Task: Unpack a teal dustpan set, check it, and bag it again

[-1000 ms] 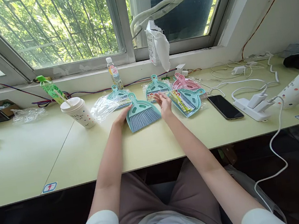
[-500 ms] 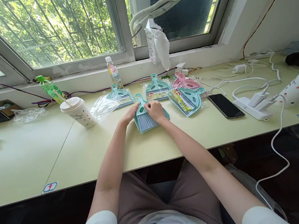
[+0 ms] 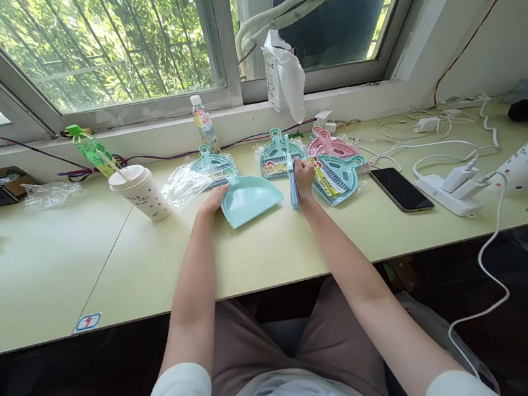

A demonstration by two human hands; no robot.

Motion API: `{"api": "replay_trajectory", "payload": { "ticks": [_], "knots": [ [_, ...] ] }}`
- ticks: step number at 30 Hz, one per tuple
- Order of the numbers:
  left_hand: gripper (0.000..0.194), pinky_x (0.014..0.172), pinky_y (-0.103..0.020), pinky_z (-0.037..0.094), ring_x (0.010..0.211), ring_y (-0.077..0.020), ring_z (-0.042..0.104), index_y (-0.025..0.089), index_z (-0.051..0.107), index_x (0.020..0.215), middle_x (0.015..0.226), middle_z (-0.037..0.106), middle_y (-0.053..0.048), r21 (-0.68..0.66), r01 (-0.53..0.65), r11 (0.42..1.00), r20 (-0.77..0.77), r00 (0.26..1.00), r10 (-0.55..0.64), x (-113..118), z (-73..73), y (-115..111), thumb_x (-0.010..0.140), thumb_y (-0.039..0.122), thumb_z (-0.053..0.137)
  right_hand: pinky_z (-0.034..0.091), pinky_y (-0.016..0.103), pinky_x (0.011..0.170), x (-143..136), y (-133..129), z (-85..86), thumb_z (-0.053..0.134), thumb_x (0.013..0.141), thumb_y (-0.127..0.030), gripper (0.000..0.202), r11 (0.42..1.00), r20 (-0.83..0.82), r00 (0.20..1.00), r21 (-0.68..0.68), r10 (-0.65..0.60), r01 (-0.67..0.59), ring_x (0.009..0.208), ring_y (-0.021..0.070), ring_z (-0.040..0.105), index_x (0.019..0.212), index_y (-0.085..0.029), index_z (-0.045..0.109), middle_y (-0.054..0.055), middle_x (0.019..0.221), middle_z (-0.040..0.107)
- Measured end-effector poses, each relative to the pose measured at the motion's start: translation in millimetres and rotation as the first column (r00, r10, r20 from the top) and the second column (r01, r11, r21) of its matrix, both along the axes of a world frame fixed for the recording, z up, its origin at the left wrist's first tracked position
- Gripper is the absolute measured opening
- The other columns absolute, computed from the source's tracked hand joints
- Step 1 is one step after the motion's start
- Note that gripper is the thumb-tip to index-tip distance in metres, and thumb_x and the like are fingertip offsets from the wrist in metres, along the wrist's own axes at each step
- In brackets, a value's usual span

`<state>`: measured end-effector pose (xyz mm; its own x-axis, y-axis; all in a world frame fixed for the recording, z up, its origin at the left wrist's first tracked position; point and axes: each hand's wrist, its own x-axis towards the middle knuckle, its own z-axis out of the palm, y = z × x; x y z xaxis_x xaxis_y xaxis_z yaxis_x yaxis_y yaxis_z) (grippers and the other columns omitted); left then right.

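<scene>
A small teal dustpan (image 3: 250,198) is lain flat on the pale green worktop (image 3: 272,250), and its left edge is touched by the left hand (image 3: 212,201), whose fingers are spread loosely against the rim rather than closed on it. The matching little brush (image 3: 292,180) is held apart from the pan, just to its right, and is turned edge-on to the camera with its bristles toward the person; it is gripped by the right hand (image 3: 304,175), the fingers being wrapped around its upper part. The step in hand is judged to be the separating of a brush-and-dustpan set into its 2 pieces, with the pan steadied and the brush lifted clear. Just behind and to the right, further sets are seen in clear wrapping: 1 teal set (image 3: 213,164) behind the left hand, 1 teal set (image 3: 277,155) behind the brush, 1 pink set (image 3: 328,144) and 1 teal set (image 3: 340,176) touching the right wrist's side. An empty clear wrapper (image 3: 183,185) is lain between the pan and a lidded paper cup (image 3: 139,193). A phone (image 3: 401,188), a white power strip (image 3: 446,190) and its cables are found well to the right. For the next move, it is judged that a firm hold on the brush would be needed, that the pan would have to be kept from sliding on the smooth surface, and that the crowded wrapped sets close beside the right hand would have to be avoided.
</scene>
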<state>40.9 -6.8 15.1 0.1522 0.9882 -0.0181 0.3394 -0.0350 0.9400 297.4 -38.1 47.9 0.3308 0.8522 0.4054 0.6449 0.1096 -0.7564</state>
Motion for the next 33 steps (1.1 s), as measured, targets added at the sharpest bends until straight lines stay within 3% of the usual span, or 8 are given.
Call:
{"api": "replay_trajectory", "payload": {
  "ticks": [2, 6, 8, 11, 18, 27, 33],
  "knots": [
    [0.035, 0.07, -0.03, 0.045, 0.075, -0.0201, 0.058, 0.017, 0.064, 0.073, 0.07, 0.061, -0.005, 0.051, 0.015, 0.999, -0.13, 0.991, -0.008, -7.2, 0.2, 0.5, 0.084, 0.049, 0.054, 0.04, 0.025, 0.063, 6.6, -0.4, 0.9, 0.025, 0.101, -0.029, 0.055, 0.993, 0.044, 0.994, -0.05, -0.102, 0.104, 0.067, 0.0172, 0.061, 0.071, -0.015, 0.068, 0.008, 0.071, 0.069],
    [0.045, 0.06, -0.029, 0.033, 0.059, -0.0159, 0.045, 0.02, 0.047, 0.05, 0.052, 0.04, 0.0, 0.237, -0.024, 0.971, -0.424, 0.897, 0.126, -15.5, -1.6, 2.2, 0.083, 0.051, 0.051, 0.044, 0.029, 0.072, -2.0, -4.4, -3.3, 0.034, 0.099, -0.032, 0.047, 0.976, 0.346, 0.936, -0.172, -0.064, 0.13, 0.083, 0.0225, 0.066, 0.086, -0.013, 0.076, 0.014, 0.088, 0.074],
    [0.046, 0.059, -0.029, 0.032, 0.061, -0.0164, 0.046, 0.02, 0.049, 0.051, 0.053, 0.043, -0.001, 0.287, -0.024, 0.958, -0.446, 0.882, 0.156, -18.7, -4.0, 4.1, 0.082, 0.052, 0.051, 0.045, 0.03, 0.079, -10.0, -6.5, -6.9, 0.038, 0.097, -0.03, 0.043, 0.967, 0.475, 0.88, -0.218, -0.013, 0.132, 0.093, 0.0246, 0.066, 0.094, -0.011, 0.076, 0.018, 0.097, 0.074],
    [0.041, 0.063, -0.029, 0.037, 0.071, -0.0198, 0.054, 0.018, 0.063, 0.062, 0.066, 0.06, -0.004, 0.302, -0.051, 0.952, -0.42, 0.89, 0.18, -22.0, -7.3, 6.8, 0.081, 0.053, 0.051, 0.047, 0.032, 0.084, -17.0, -7.2, -12.3, 0.04, 0.096, -0.028, 0.041, 0.958, 0.563, 0.824, -0.266, 0.066, 0.105, 0.106, 0.0268, 0.063, 0.103, -0.009, 0.075, 0.02, 0.106, 0.072],
    [0.048, 0.08, -0.031, 0.044, 0.093, -0.0252, 0.062, 0.017, 0.073, 0.084, 0.095, 0.073, -0.01, 0.272, -0.092, 0.958, -0.411, 0.889, 0.202, -24.0, -11.3, 12.5, 0.087, 0.052, 0.041, 0.049, 0.037, 0.085, -15.8, -5.3, -16.2, 0.037, 0.097, -0.027, 0.042, 0.96, 0.58, 0.811, -0.264, 0.08, 0.094, 0.112, 0.0306, 0.059, 0.106, -0.008, 0.073, 0.021, 0.11, 0.07],
    [0.048, 0.086, -0.031, 0.046, 0.096, -0.0242, 0.063, 0.016, 0.074, 0.09, 0.1, 0.074, -0.009, 0.236, -0.087, 0.968, -0.378, 0.909, 0.174, -25.3, -11.3, 12.9, 0.088, 0.051, 0.041, 0.047, 0.036, 0.081, -18.6, -10.5, -10.5, 0.049, 0.093, -0.031, 0.036, 0.927, 0.581, 0.806, -0.353, 0.113, 0.125, 0.103, 0.0315, 0.067, 0.104, -0.007, 0.073, 0.025, 0.105, 0.071],
    [0.04, 0.079, -0.029, 0.044, 0.091, -0.0227, 0.062, 0.018, 0.073, 0.088, 0.099, 0.073, -0.006, 0.226, 0.02, 0.974, -0.372, 0.926, 0.067, -25.8, -9.5, 6.3, 0.077, 0.054, 0.059, 0.045, 0.031, 0.081, -22.3, -15.2, -4.3, 0.058, 0.084, -0.042, 0.031, 0.883, 0.445, 0.859, -0.469, 0.255, -0.019, 0.102, 0.0267, 0.068, 0.094, -0.02, 0.077, 0.013, 0.101, 0.075]
  ]
}}
